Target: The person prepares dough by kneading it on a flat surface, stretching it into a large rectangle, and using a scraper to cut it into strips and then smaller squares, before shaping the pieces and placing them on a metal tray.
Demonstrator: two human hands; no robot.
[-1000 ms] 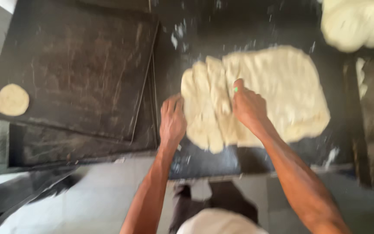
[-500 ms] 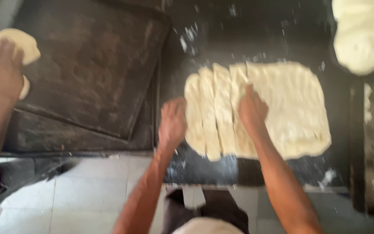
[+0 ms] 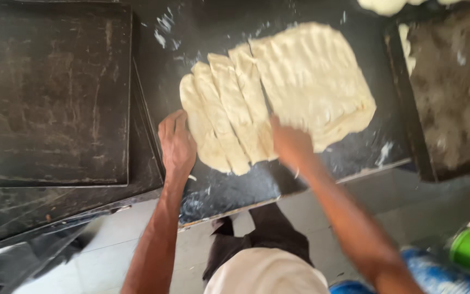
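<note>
A flat slab of pale dough (image 3: 311, 81) lies on a dark floured worktop (image 3: 229, 190). Its left part is cut into several long strips (image 3: 227, 117). My left hand (image 3: 176, 142) rests flat beside the leftmost strip, fingers together, touching its edge. At the near end of the strips, where they meet the uncut slab, sits my right hand (image 3: 291, 144), blurred, with fingers curled down onto the dough. Whether it holds a blade I cannot tell.
Stacked dark baking trays (image 3: 50, 98) lie to the left. A floured tray (image 3: 452, 92) sits at the right, with more dough (image 3: 387, 5) at the top edge. A green and blue object (image 3: 463, 256) is at the lower right. Tiled floor lies below.
Another person's hand with a dough round, at the left half a second ago, is gone. More strips are cut from the slab, and my right hand has moved down toward its near edge.
</note>
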